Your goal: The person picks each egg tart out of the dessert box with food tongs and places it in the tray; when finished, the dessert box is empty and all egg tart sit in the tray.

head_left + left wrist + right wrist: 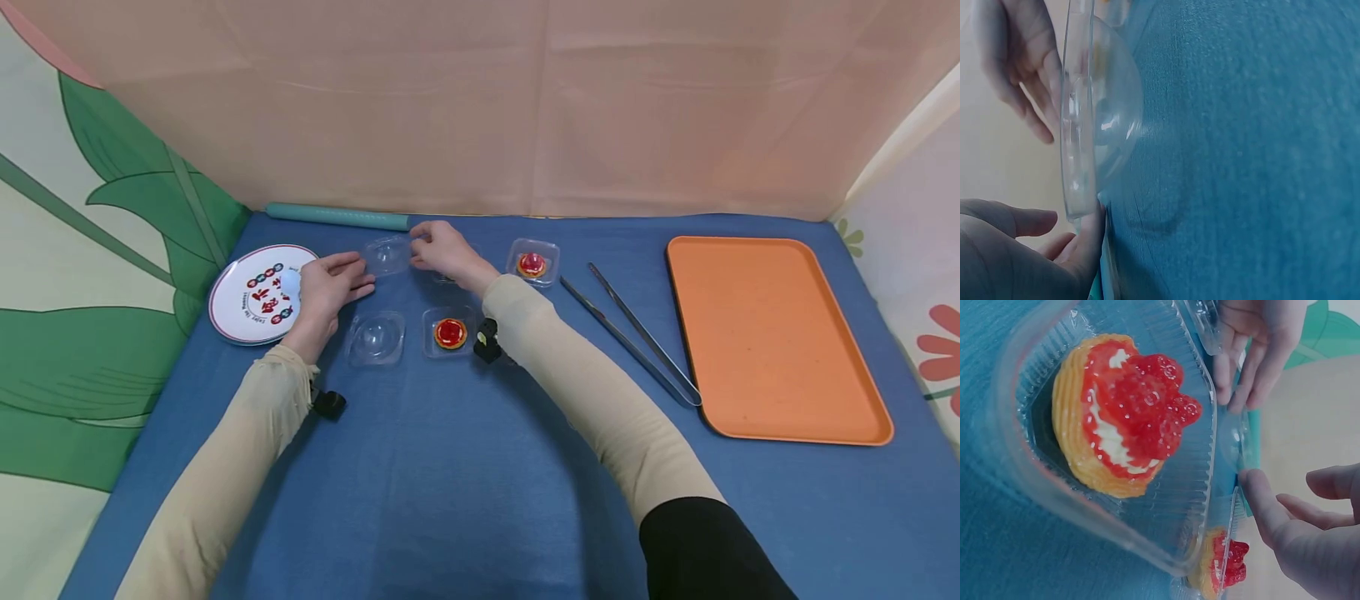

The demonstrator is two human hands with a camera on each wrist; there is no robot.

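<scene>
My left hand [330, 287] reaches to the left edge of the far clear plastic lid [388, 255], its fingers extended. At that lid's right edge are the fingertips of my right hand [447, 254], with the thumb apart from the index finger [1266, 509]. A nearer clear domed lid [377, 338] lies on the table; its dome points down in the left wrist view. Beside it, a red-topped tart [451, 333] sits in a clear square container [1175, 550]. Another clear container is mostly hidden under my right hand.
A similar tart [532, 265] in a clear container stands to the right. Metal tongs [633, 337] lie beside an orange tray [780, 342]. White printed plates [236, 287] are at the left, and a teal roll [337, 217] lies along the back edge of the blue table [450, 500].
</scene>
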